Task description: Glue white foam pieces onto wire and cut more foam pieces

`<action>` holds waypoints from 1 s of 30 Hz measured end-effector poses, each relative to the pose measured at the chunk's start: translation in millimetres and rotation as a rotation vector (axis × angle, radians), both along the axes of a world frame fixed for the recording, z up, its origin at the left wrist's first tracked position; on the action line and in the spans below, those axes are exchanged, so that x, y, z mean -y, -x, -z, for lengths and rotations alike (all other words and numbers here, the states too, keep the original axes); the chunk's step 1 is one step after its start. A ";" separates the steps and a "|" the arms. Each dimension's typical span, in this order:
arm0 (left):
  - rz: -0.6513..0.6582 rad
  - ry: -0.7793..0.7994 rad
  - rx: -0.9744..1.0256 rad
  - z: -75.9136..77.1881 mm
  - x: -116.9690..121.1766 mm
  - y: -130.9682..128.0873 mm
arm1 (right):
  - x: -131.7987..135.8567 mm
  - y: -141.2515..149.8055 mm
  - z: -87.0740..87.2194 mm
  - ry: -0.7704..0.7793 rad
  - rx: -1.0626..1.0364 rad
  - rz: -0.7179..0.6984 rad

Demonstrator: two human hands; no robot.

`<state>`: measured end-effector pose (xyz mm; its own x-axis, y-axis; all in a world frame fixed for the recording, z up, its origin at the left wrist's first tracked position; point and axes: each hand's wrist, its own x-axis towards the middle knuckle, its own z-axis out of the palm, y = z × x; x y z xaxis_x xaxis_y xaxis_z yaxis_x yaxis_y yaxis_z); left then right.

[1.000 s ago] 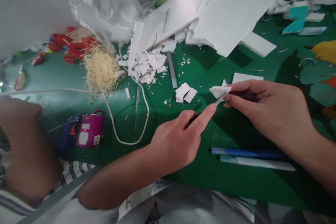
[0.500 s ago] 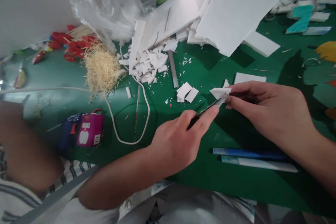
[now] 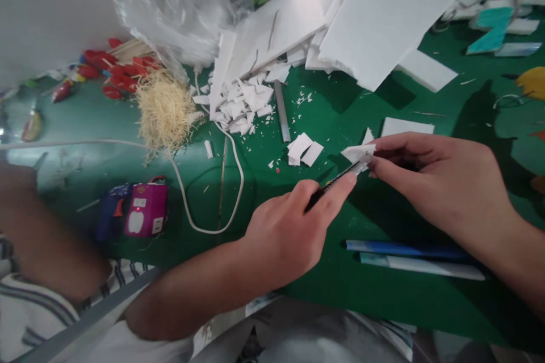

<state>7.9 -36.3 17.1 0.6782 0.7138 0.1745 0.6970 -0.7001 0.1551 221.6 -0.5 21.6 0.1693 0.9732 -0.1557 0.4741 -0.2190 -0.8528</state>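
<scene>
My left hand (image 3: 289, 227) is closed around a slim utility knife (image 3: 330, 184), its index finger stretched along the tool. The knife's pale tip end meets a small white foam piece (image 3: 356, 152). Between thumb and fingers, my right hand (image 3: 443, 176) pinches that piece; part of it is hidden by the fingertips. Just behind the fingers lies a flat white foam rectangle (image 3: 407, 126) on the green table (image 3: 315, 295). A few cut white foam pieces (image 3: 299, 147) lie left of the knife.
Large white foam sheets (image 3: 383, 17) lean at the back beside a heap of foam scraps (image 3: 242, 103). Left are a straw-coloured shredded bundle (image 3: 164, 108), a white cable (image 3: 238, 181) and a magenta box (image 3: 146, 210). Blue and white strips (image 3: 404, 248) lie near the front. Another person's arm (image 3: 55, 232) is at left.
Both hands keep their grips, with only a slight shift at the knife tip and foam piece. The other person's arm at the left has moved slightly right.
</scene>
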 end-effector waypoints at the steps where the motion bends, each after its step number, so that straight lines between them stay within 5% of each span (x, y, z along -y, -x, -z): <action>1: 0.007 0.011 0.009 0.1 0.1 0.3 | -0.7 0.6 -0.8 0.012 -0.016 0.013; 9: 0.005 -0.001 0.029 0.6 -0.6 1.6 | -0.8 -1.7 -0.1 0.066 -0.115 0.086; 30: -0.068 -0.168 -0.075 -1.8 0.7 -7.4 | 2.5 -9.4 12.3 -0.012 -0.001 -0.056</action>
